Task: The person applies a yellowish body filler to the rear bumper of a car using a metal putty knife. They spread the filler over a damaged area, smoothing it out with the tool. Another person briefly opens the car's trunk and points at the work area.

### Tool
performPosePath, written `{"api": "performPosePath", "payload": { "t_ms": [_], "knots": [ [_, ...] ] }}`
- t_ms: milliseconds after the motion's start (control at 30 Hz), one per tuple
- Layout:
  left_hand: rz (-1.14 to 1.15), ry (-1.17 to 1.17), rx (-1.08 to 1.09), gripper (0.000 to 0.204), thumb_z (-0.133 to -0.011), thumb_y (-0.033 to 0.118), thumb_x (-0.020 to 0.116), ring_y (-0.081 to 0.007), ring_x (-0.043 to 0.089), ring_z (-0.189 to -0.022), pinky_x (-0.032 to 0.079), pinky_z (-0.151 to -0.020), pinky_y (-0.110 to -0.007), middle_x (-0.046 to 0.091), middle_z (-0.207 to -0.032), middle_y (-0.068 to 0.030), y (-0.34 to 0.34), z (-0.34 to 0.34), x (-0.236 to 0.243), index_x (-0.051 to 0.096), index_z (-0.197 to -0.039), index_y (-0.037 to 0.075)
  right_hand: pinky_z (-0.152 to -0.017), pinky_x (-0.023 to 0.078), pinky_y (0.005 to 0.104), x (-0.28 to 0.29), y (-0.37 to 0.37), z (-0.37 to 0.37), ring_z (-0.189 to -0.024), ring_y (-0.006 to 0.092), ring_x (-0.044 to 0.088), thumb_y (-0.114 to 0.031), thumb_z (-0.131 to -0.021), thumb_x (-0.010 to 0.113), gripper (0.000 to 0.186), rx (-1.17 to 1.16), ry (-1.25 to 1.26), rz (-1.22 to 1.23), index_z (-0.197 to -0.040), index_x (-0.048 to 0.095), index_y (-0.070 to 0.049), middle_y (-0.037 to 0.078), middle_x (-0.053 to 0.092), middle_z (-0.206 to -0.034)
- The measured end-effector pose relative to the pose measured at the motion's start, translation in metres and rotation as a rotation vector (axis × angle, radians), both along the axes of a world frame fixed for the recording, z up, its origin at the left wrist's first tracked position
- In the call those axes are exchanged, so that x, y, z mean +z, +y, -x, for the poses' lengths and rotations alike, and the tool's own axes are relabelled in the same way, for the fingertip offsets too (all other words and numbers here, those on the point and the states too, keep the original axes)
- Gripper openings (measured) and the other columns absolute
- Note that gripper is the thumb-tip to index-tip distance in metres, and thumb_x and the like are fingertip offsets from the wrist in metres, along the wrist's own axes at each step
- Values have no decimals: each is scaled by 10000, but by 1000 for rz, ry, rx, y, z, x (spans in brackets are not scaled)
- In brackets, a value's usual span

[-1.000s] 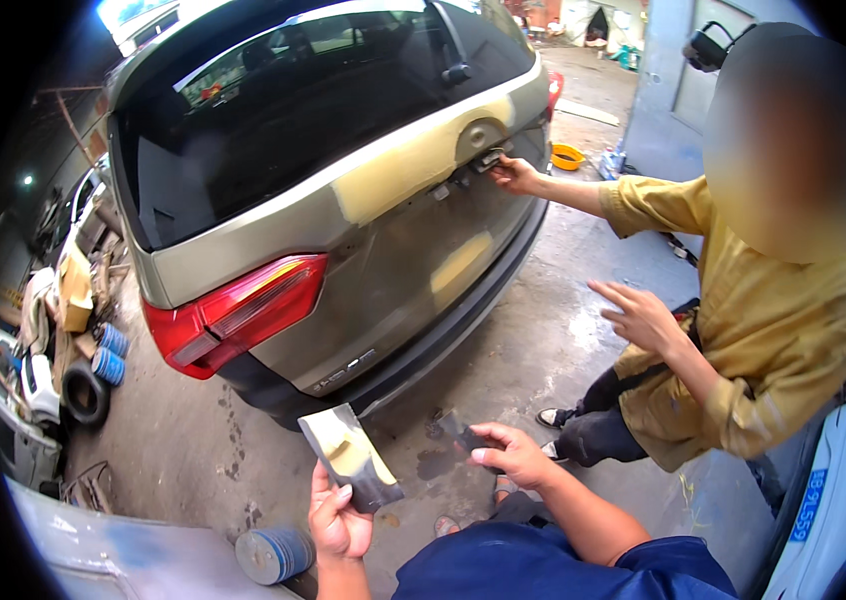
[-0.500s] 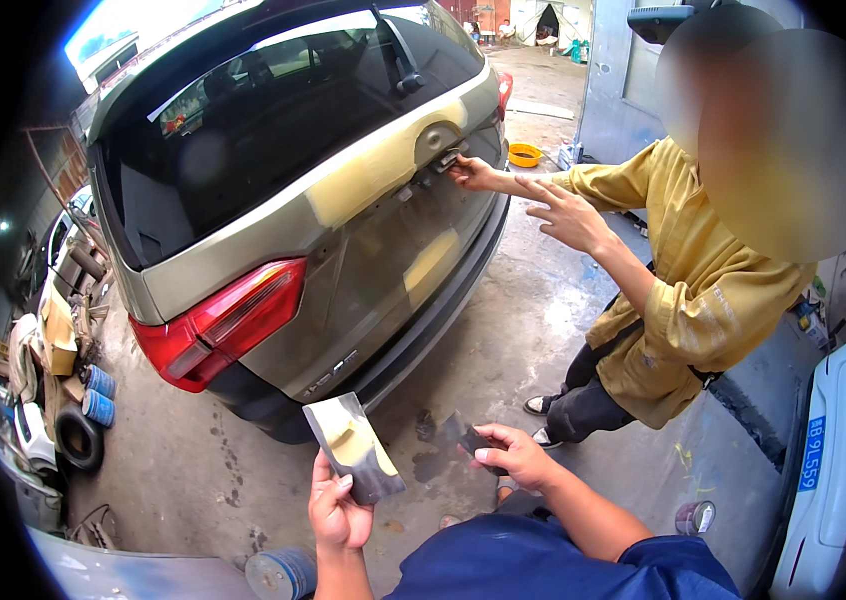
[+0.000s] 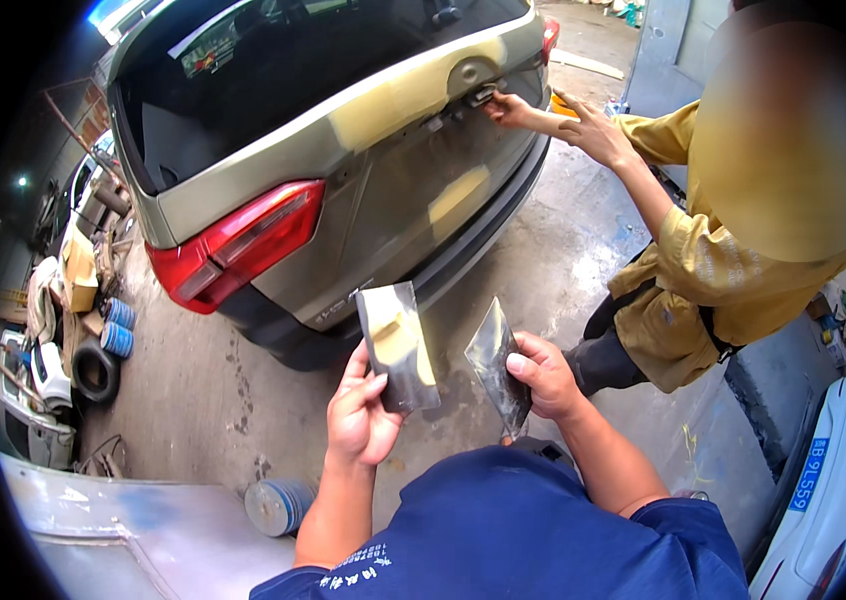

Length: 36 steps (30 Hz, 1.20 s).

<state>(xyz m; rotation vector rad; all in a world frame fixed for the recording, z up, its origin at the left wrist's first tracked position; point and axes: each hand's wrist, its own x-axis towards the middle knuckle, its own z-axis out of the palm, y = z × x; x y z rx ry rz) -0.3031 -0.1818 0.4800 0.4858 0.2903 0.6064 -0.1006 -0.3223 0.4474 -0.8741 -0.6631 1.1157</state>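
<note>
The left hand (image 3: 361, 415) grips the lower left edge of a dark, flat plate (image 3: 398, 345), fingers curled behind it and thumb in front; pale yellow paste lies across its face. The right hand (image 3: 548, 380) pinches a second dark, thin sheet (image 3: 491, 360) between thumb and fingers, this one turned on a corner and smeared with pale streaks. The two pieces are held up near each other, apart, in front of the person's blue shirt (image 3: 503, 530).

Beyond them stands the rear of a grey-gold car (image 3: 373, 240), with a red tail light (image 3: 243, 245) at left and a pale yellow patch (image 3: 393, 100) below the window. To the right, a co-worker in a yellow jacket (image 3: 733, 290) has one hand (image 3: 508, 108) at the tailgate and the other hand (image 3: 598, 132) raised nearer. A blue bucket (image 3: 278, 507) sits near left, a black tyre (image 3: 96, 374) farther left, and a white car (image 3: 828, 490) at near right.
</note>
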Motion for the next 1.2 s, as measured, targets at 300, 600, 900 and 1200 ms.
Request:
{"api": "performPosePath", "payload": {
  "t_ms": [300, 600, 900, 1200],
  "knots": [
    [53, -24, -61, 580, -851, -50, 415, -304, 516, -1211, 470, -977, -507, 478, -1330, -182, -12, -15, 12, 294, -1413, 30, -705, 458, 216, -6, 36, 7, -809, 45, 547, -389, -888, 653, 396, 332, -29, -37, -1033, 592, -25, -15, 617, -920],
    [-138, -40, 273, 554, -885, -59, 386, -319, 491, -1238, 459, -979, -536, 474, -1341, -171, -8, -10, 24, 279, -1405, 99, -710, 476, 238, 12, 11, -13, -785, 77, 574, -184, -888, 606, 244, 110, -161, 107, -1040, 576, 5, 28, 626, -912],
    [-451, -155, 229, 471, -956, 2, 437, -256, 514, -1218, 471, -984, -414, 506, -1325, -138, -10, -23, 10, 332, -1413, 48, -690, 485, 285, 43, 32, 15, -772, 127, 613, -243, -867, 676, 287, -84, -682, 235, -977, 574, 1, 84, 662, -823],
    [-1386, 424, 315, 360, -901, -57, 504, -217, 604, -1006, 459, -878, -297, 615, -1142, -168, 13, -10, 8, 532, -1257, -5, -867, 465, 275, 67, 50, -2, -999, 118, 570, -123, -903, 635, 323, 18, -274, -7, -1160, 522, 36, 74, 614, -1064]
  ]
}}
